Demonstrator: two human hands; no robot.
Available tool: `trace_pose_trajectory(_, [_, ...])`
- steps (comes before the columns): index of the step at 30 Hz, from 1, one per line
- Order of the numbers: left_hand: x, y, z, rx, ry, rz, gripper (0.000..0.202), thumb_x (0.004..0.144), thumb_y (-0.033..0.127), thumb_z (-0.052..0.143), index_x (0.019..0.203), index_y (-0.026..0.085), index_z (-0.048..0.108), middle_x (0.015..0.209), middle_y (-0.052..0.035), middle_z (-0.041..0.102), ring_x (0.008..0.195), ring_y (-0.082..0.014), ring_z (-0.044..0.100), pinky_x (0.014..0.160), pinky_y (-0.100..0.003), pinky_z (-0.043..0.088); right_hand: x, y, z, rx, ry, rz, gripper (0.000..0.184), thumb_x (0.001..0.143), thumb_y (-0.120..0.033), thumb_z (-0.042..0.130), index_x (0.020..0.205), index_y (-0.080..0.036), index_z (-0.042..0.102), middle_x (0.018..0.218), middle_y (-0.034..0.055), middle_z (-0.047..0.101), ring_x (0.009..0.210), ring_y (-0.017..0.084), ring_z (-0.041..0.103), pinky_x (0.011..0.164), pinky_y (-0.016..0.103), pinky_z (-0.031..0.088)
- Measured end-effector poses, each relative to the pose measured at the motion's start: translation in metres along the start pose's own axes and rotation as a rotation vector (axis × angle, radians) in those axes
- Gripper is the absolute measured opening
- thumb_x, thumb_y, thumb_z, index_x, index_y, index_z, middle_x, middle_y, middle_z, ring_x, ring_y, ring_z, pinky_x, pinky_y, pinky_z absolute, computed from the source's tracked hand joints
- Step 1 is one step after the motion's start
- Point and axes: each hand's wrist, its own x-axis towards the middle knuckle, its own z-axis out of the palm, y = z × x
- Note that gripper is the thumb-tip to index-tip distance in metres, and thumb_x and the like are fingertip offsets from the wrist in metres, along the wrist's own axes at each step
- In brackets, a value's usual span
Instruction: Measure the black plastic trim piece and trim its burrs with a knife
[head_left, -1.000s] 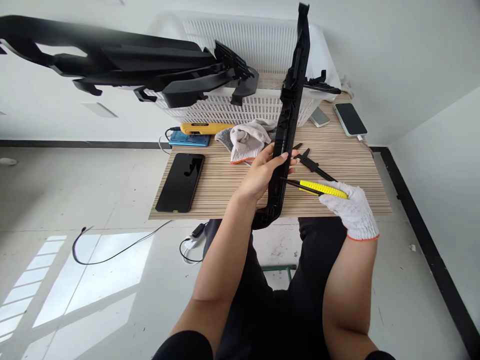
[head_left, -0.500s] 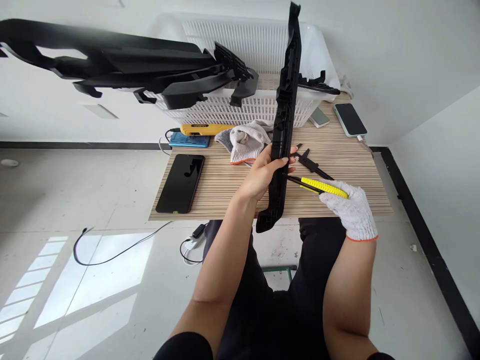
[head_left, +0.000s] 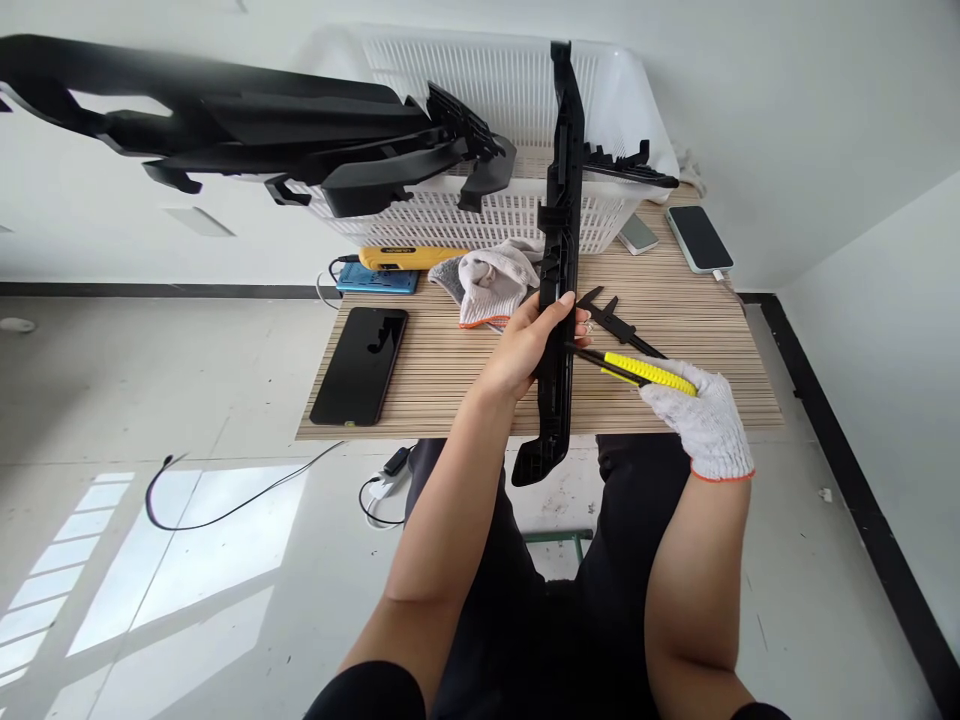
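My bare left hand (head_left: 529, 345) is wrapped around a long black plastic trim part (head_left: 562, 240), holding it nearly upright over the small striped table (head_left: 450, 375). The part's hooked lower end hangs past the table's front edge. My right hand (head_left: 701, 420) wears a white knit glove and grips a yellow utility knife (head_left: 645, 372). The knife's tip touches the trim part just below my left fingers.
A white slatted basket (head_left: 517, 150) at the table's back holds several long black trim parts (head_left: 247, 120) that jut far to the left. On the table lie a black phone (head_left: 360, 365), a spare glove (head_left: 491, 280), a black caliper (head_left: 619, 322), a yellow tool (head_left: 409, 258) and two more phones (head_left: 697, 238).
The trim part has swung from leaning right to nearly vertical and slid down in my left hand. The knife stays against it.
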Motion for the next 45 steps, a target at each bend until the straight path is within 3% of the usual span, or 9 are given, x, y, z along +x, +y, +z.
trace_pose_trajectory(8, [-0.001,0.001,-0.001,-0.02,0.01,-0.021,0.023,0.08,0.015,0.069,0.101,0.022,0.063,0.106,-0.0038,0.079,0.095,-0.0189,0.076,0.094,-0.038,0.061,-0.001,-0.002,0.0,-0.061,-0.067,-0.031,0.052,0.063,-0.043,0.093,0.11,-0.024,0.081,0.086,0.0029,0.075,0.07,0.017,0.068,0.063,0.03,0.059])
trace_pose_trajectory(15, [0.003,-0.001,-0.002,-0.033,0.028,-0.04,0.013,0.094,0.025,0.065,0.104,0.019,0.068,0.095,-0.0053,0.08,0.085,-0.0164,0.077,0.083,-0.03,0.064,0.001,0.001,0.001,0.005,0.018,0.001,0.054,0.061,-0.045,0.093,0.108,-0.021,0.081,0.069,-0.0002,0.068,0.057,0.014,0.061,0.054,0.028,0.054])
trace_pose_trajectory(18, [0.002,0.0,-0.002,-0.029,0.034,-0.047,0.013,0.093,0.027,0.067,0.104,0.019,0.069,0.096,-0.005,0.08,0.085,-0.0163,0.077,0.083,-0.03,0.063,0.001,0.001,0.001,-0.004,-0.031,0.039,0.052,0.057,-0.043,0.095,0.103,-0.022,0.082,0.066,-0.0008,0.067,0.056,0.013,0.059,0.052,0.028,0.053])
trace_pose_trajectory(33, [0.003,-0.002,-0.003,-0.014,0.011,-0.031,0.015,0.096,0.028,0.066,0.108,0.02,0.069,0.102,-0.0046,0.078,0.086,-0.0146,0.076,0.087,-0.03,0.064,0.0,0.002,-0.001,-0.031,-0.092,-0.003,0.049,0.059,-0.039,0.095,0.103,-0.023,0.083,0.081,0.0032,0.074,0.067,0.017,0.068,0.06,0.029,0.058])
trace_pose_trajectory(38, [0.003,-0.001,-0.004,-0.02,0.021,0.001,0.021,0.098,0.036,0.063,0.107,0.019,0.07,0.104,-0.0066,0.077,0.1,-0.02,0.076,0.093,-0.036,0.063,0.002,0.012,-0.003,0.244,0.03,-0.062,0.045,0.059,-0.032,0.092,0.102,-0.024,0.08,0.076,0.0009,0.072,0.06,0.014,0.062,0.048,0.024,0.046])
trace_pose_trajectory(41, [-0.003,0.002,-0.002,-0.012,-0.07,0.025,0.025,0.094,0.04,0.067,0.108,0.02,0.07,0.104,-0.0068,0.077,0.105,-0.0234,0.075,0.096,-0.04,0.062,0.0,0.007,0.007,0.389,0.046,-0.14,0.039,0.059,-0.026,0.088,0.096,-0.022,0.077,0.07,-0.0023,0.066,0.053,0.011,0.054,0.044,0.023,0.038])
trace_pose_trajectory(45, [-0.012,-0.005,0.008,0.032,-0.154,0.088,0.036,0.085,0.049,0.076,0.109,0.023,0.071,0.108,-0.005,0.077,0.111,-0.0251,0.073,0.096,-0.041,0.062,-0.012,-0.013,0.037,0.425,-0.087,-0.167,0.024,0.065,-0.025,0.085,0.08,-0.02,0.066,0.069,-0.006,0.059,0.056,0.008,0.051,0.055,0.024,0.045])
